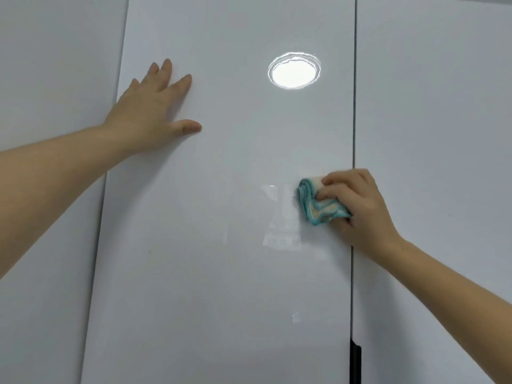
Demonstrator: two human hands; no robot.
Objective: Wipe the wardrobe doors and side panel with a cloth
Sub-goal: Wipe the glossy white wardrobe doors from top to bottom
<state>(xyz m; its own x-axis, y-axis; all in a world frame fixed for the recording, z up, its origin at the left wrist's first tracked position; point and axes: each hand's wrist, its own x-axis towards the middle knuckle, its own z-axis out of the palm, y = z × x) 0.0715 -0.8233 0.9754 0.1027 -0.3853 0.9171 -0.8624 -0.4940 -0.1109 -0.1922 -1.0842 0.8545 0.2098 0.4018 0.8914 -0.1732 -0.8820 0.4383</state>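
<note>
A glossy white wardrobe door (pixel 216 273) fills the middle of the view, with another door (pixel 432 106) to its right and a white panel (pixel 50 79) to its left. My right hand (pixel 357 206) presses a folded cream cloth with a teal edge (pixel 315 203) against the middle door, close to its right edge. My left hand (pixel 149 109) lies flat on the same door near its upper left edge, fingers spread, holding nothing.
A round ceiling light is reflected (pixel 293 72) high on the middle door. A dark vertical handle (pixel 355 361) sits in the gap between the middle and right doors at the bottom. Narrow dark seams separate the panels.
</note>
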